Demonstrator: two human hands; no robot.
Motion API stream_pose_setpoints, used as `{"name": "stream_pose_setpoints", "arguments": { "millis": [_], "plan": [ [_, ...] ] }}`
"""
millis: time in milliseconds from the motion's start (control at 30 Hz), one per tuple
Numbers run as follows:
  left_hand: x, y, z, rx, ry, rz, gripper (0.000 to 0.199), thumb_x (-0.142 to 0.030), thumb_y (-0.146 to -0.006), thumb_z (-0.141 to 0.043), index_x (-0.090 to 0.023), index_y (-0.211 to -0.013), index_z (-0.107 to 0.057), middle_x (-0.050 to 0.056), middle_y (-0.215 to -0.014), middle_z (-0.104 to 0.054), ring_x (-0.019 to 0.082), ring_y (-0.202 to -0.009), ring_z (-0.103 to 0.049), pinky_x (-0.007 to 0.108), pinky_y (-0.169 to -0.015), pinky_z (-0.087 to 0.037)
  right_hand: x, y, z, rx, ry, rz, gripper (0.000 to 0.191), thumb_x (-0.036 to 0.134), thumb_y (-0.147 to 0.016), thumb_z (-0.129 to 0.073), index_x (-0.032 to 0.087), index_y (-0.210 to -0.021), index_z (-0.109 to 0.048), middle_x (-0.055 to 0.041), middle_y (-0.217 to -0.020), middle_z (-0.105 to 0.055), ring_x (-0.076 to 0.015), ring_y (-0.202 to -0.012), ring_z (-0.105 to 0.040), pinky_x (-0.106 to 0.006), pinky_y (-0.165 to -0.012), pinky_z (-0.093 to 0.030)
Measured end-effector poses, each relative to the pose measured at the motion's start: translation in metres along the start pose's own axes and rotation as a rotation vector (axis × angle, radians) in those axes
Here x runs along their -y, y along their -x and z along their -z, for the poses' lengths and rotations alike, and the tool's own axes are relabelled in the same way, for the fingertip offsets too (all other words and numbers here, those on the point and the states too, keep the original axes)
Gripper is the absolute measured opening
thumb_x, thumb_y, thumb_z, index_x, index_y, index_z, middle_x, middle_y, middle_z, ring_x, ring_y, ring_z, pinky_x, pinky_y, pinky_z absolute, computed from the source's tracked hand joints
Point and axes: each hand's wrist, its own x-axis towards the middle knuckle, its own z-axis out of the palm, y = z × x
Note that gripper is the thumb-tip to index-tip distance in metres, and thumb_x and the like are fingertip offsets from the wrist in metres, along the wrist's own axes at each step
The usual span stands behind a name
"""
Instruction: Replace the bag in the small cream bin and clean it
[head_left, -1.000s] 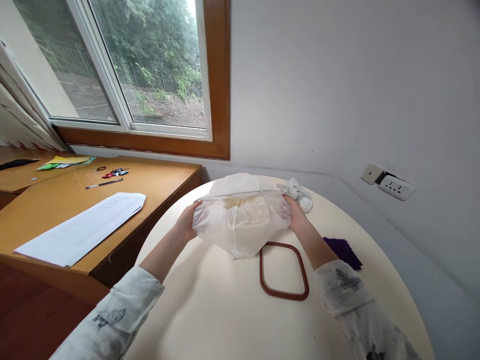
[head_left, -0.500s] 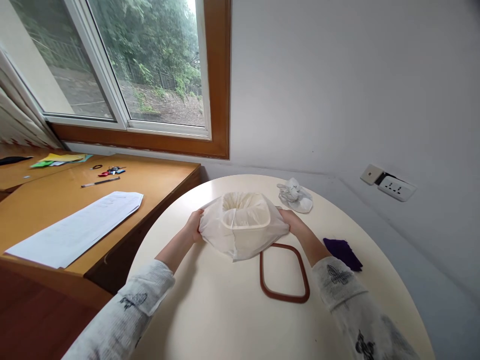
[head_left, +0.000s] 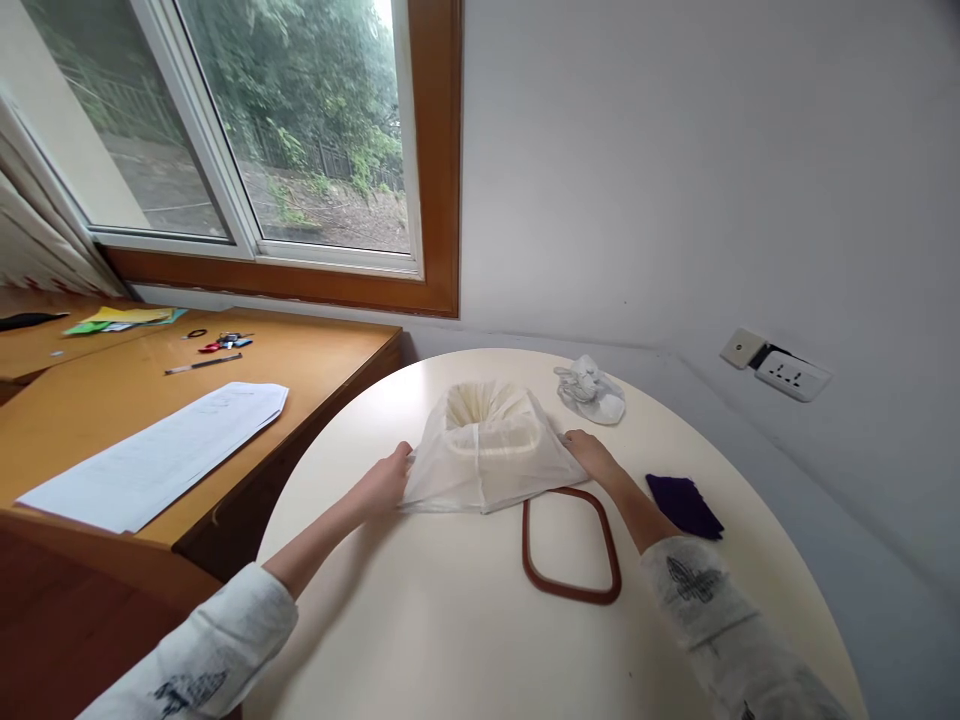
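A thin white plastic bag lines a cream bin and hangs over its rim, its folds gathered down inside the opening. At the bag's left edge, my left hand is closed on the plastic. My right hand grips the bag's right edge. Between them the plastic is spread wide, and its lower edge reaches the tabletop. A brown rounded frame lies flat just in front of the bag, near my right forearm.
The round cream table also holds a crumpled white bag at the back and a folded purple cloth at right. A wooden desk with papers, keys and a pen stands left.
Both hands have moved slightly outward, my left one also lower. The bag, bunched around the bin before, is now stretched flatter and wider over its front.
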Motion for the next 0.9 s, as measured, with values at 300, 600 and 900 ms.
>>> {"name": "stream_pose_setpoints", "arguments": {
  "millis": [300,600,900],
  "plan": [
    [-0.056,0.03,0.012,-0.152,-0.523,-0.465,0.051,-0.042,-0.067,-0.065,-0.026,-0.113,-0.052,0.011,-0.121,-0.048,0.029,-0.114,-0.046,0.04,-0.094,-0.037,0.016,0.025,0.02,-0.255,-0.1,0.228,0.045,0.036,-0.078,-0.051,0.019,-0.118,-0.045,-0.0113,-0.119,-0.052,-0.0228,-0.112,-0.049,-0.038,-0.094,-0.037],
    [-0.084,0.06,-0.05,0.094,-0.931,-0.913,0.03,-0.044,-0.08,-0.053,-0.023,-0.101,-0.057,0.008,-0.145,-0.022,0.033,-0.135,-0.012,0.058,-0.107,-0.009,0.095,0.103,0.023,-0.288,0.151,1.012,0.042,0.036,-0.085,-0.048,0.027,-0.126,-0.044,-0.0069,-0.133,-0.045,-0.0222,-0.126,-0.037,-0.045,-0.106,-0.024],
    [-0.073,0.052,-0.049,0.152,-0.943,-0.974,0.014,-0.032,-0.08,-0.054,-0.022,-0.088,-0.06,0.008,-0.109,-0.057,0.027,-0.126,-0.034,0.051,-0.11,-0.01,0.079,0.103,0.006,-0.225,0.279,1.137,0.011,0.03,-0.081,-0.058,0.02,-0.077,-0.057,-0.0059,-0.086,-0.062,-0.0227,-0.101,-0.053,-0.042,-0.089,-0.042]
  ]
}}
